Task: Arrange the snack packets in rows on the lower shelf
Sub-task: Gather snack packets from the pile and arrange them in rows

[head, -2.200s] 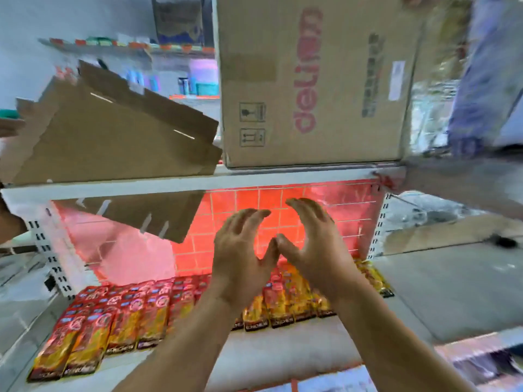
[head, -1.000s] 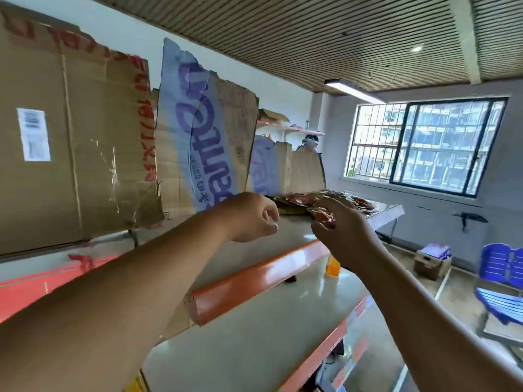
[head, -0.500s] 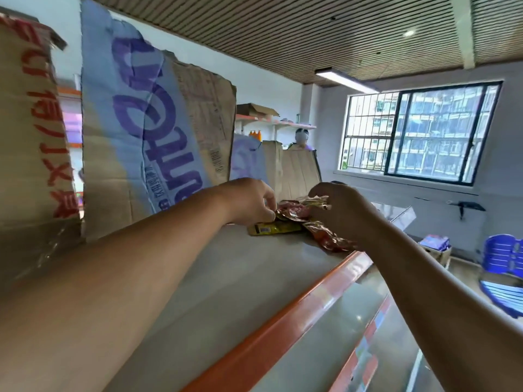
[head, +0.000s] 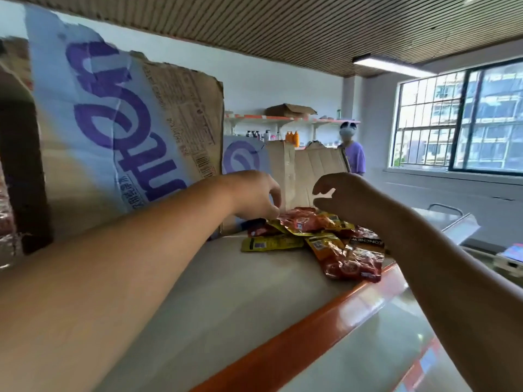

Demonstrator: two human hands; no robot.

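Note:
A loose pile of red and yellow snack packets [head: 325, 244] lies on the pale top shelf [head: 226, 292], near its orange front edge [head: 311, 321]. My left hand [head: 252, 193] reaches in from the left, its thumb and fingertips down on the left end of the top red packet [head: 305, 222]. The back of the hand hides whether it pinches the packet. My right hand [head: 348, 196] hovers just above the pile with its fingers curled and apart, holding nothing. A pale lower shelf surface [head: 382, 349] shows below the orange edge.
A tall torn cardboard box with purple lettering [head: 127, 137] stands right behind my left arm. A second opened box [head: 305, 171] stands behind the pile. A person in a purple shirt [head: 353, 154] stands at the back, near wall shelves and a barred window [head: 458, 123].
My view swung up from the lower shelf's rows to the top shelf. My right hand has let go of the packets it held and lifted. My left hand stays at the pile.

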